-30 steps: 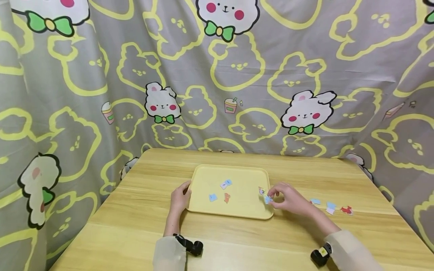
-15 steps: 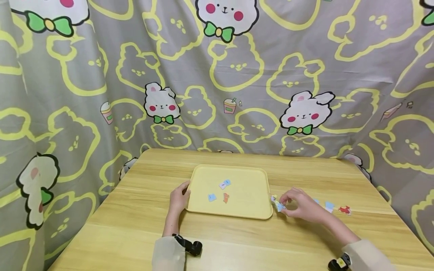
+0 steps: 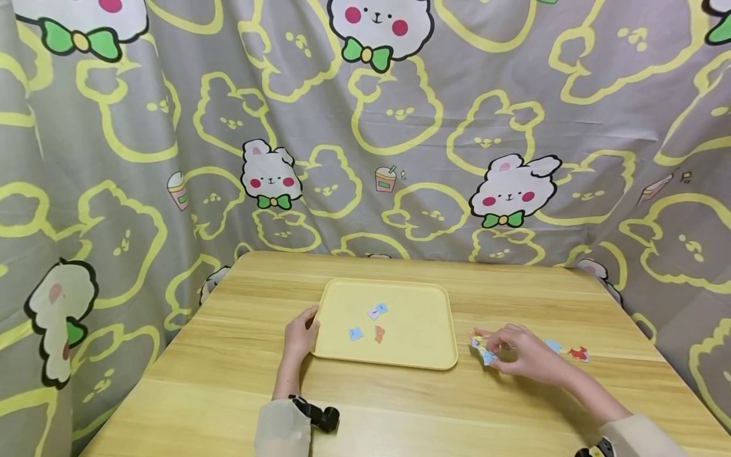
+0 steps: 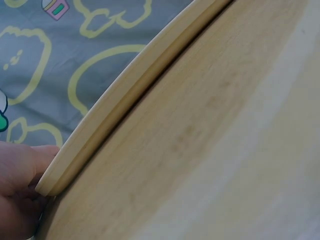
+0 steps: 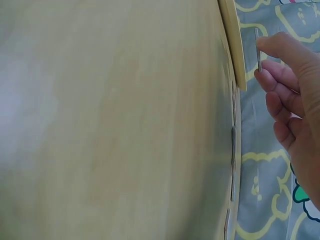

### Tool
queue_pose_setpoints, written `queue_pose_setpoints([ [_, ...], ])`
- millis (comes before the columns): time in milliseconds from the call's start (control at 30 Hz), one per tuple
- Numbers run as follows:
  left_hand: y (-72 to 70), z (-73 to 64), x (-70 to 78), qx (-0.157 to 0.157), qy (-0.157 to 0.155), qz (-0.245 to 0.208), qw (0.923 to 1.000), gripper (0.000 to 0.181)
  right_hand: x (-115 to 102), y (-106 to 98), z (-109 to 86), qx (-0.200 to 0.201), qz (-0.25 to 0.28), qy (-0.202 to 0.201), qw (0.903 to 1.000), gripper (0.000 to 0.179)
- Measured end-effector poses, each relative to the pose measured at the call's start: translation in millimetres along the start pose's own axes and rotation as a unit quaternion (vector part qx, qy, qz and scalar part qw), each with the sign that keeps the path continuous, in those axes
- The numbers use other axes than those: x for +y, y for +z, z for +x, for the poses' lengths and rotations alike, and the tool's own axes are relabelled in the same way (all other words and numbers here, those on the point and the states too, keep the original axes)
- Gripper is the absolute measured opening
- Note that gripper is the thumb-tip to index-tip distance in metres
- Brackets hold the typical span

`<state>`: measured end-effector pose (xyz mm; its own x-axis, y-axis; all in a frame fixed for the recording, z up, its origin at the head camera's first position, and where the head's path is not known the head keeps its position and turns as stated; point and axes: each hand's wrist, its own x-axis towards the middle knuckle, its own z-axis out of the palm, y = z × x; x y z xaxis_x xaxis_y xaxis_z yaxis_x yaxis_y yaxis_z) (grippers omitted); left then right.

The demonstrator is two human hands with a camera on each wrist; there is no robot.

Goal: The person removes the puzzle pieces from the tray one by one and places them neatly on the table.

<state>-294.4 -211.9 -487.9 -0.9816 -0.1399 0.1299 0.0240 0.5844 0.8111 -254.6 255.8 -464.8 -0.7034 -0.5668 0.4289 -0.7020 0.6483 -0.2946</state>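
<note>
Beside the tray (image 3: 414,330), right hand (image 3: 526,357) pinching one half-hidden piece (image 3: 486,355), left hand (image 3: 299,334) gripping tray.

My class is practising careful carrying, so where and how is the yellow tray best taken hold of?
Probably by the raised rim at its short ends, one hand coming from each side: the yellow tray lies flat with small pieces on it, so a level hold seems wise. The left hand grips the left end; the right hand holds more pieces.
</note>
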Motion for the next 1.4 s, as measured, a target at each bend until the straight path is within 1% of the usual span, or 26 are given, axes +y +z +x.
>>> queue_pose_setpoints([
  [300,-1.7,-0.4,1.6,-0.005,-0.009,-0.007,0.9999,0.043,2,-5,-5.8,-0.017,-0.01,-0.003,0.9998,0.024],
  [600,-1.2,0.3,1.0,-0.002,-0.008,-0.004,1.0,0.043,5,-6,-9.0,-0.049,-0.029,0.018,0.9982,0.022],
  [833,-0.1,0.9,0.7,0.0,-0.006,-0.001,1.0,0.043,8,-6,-10.8,-0.067,-0.014,0.025,0.9974,0.02],
  [1133,0.0,-0.2,1.5,0.004,-0.001,0.005,1.0,0.043,9,-6,-12.4,-0.074,-0.005,0.025,0.997,0.019],
  [1400,0.6,0.0,1.7,0.005,-0.002,0.004,1.0,0.043,7,-6,-12.2,-0.074,-0.021,0.019,0.9969,0.02],
])
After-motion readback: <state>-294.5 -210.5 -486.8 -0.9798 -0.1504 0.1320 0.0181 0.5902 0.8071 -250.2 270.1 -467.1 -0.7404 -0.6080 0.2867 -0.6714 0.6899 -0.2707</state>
